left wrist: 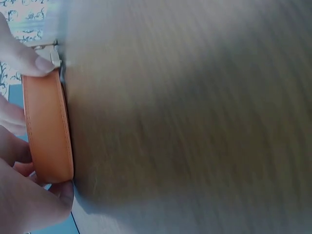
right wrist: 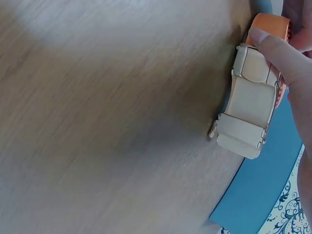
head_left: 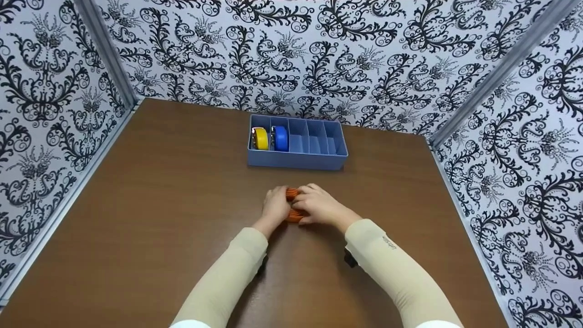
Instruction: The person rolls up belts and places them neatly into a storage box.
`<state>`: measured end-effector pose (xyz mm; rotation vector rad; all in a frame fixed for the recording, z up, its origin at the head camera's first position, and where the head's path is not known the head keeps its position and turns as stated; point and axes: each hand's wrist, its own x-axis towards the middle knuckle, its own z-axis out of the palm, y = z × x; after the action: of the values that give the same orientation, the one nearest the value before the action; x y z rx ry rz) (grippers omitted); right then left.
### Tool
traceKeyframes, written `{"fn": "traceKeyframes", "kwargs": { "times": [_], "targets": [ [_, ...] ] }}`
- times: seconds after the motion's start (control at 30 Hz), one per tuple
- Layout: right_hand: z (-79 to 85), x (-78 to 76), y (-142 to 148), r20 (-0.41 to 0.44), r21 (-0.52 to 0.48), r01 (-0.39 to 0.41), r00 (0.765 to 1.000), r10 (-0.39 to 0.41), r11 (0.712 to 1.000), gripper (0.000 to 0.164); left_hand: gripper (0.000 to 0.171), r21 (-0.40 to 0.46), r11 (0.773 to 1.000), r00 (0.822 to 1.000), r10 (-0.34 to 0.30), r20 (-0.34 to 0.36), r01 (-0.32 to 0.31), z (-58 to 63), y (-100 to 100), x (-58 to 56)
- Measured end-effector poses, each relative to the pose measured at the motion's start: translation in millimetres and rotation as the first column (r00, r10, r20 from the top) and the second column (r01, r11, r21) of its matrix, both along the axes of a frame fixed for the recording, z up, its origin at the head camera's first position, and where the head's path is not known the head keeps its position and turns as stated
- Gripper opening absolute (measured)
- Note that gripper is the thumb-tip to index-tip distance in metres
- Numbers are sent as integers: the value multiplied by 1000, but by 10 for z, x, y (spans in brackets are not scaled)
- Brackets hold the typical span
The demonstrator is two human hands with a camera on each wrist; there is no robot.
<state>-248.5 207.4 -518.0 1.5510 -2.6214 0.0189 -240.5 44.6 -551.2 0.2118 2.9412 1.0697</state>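
In the head view an orange belt (head_left: 295,217), rolled into a coil, stands on its edge on the brown table between both hands. My left hand (head_left: 275,205) grips the coil's left side, and my right hand (head_left: 322,206) holds its right side. The right wrist view shows the right thumb pressing on the strap beside a pale metal buckle (right wrist: 247,102). In the left wrist view the strap's smooth, stitched outer face (left wrist: 48,129) spans between the fingers of the two hands. Fingers cover much of the coil.
Behind the hands stands a blue-grey divided box (head_left: 296,159). A yellow coiled belt (head_left: 261,138) sits in its leftmost compartment, a blue coiled belt (head_left: 281,138) in the one beside it. Patterned walls (head_left: 296,59) enclose the wooden table (head_left: 159,191) at the back and sides.
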Motion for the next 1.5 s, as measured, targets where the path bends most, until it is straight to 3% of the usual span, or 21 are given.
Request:
{"fn": "traceKeyframes", "kwargs": {
  "times": [0.33, 0.4, 0.47, 0.53, 0.63, 0.7, 0.83, 0.93, 1.03, 1.17, 1.3, 1.4, 1.5],
  "targets": [
    [-50, 19, -75, 23, -79, 61, 998, -59, 995, 22, 39, 60, 992, 994, -111, -15, 112, 58, -157, -92],
    [-54, 24, -81, 27, -81, 66, 998, -64, 994, 21, 36, 36, 989, 989, -143, -44, 145, 88, -203, -98],
    [-60, 30, -84, 31, -79, 73, 997, -71, 994, 21, 32, -45, 982, 977, -185, -106, 181, 112, -244, -90],
    [-70, 32, -87, 29, -76, 80, 997, -78, 994, 21, 26, -168, 959, 949, -257, -181, 227, 141, -283, -70],
    [-86, 29, -90, 19, -75, 89, 996, -88, 993, 20, 15, -363, 881, 879, -406, -249, 304, 183, -339, -33],
    [-91, 29, -90, 15, -75, 93, 996, -92, 993, 20, 15, -448, 812, 831, -508, -228, 374, 210, -375, -9],
    [-93, 46, -89, 29, -70, 105, 994, -103, 992, 22, 25, -516, 707, 764, -629, -146, 484, 229, -437, 13],
    [-92, 59, -84, 48, -74, 115, 993, -112, 991, 23, 30, -540, 671, 730, -669, -143, 509, 217, -465, 12],
    [-103, 61, -67, 63, -91, 126, 991, -121, 988, 25, 25, -569, 652, 702, -691, -173, 501, 185, -475, 15],
    [-113, 55, -30, 104, -130, 134, 987, -121, 982, 29, 18, -570, 649, 689, -700, -187, 504, 147, -484, 49],
    [-84, 64, 15, 169, -168, 151, 978, -122, 974, 37, 17, -499, 690, 708, -679, -196, 524, 121, -492, 96],
    [-31, 83, 37, 163, -196, 189, 974, -158, 962, 45, 16, -391, 754, 742, -633, -220, 527, 105, -509, 108],
    [41, 102, 57, 89, -254, 243, 970, -228, 936, 50, 16, -205, 838, 812, -543, -215, 506, 124, -527, 127]
  ]
}}
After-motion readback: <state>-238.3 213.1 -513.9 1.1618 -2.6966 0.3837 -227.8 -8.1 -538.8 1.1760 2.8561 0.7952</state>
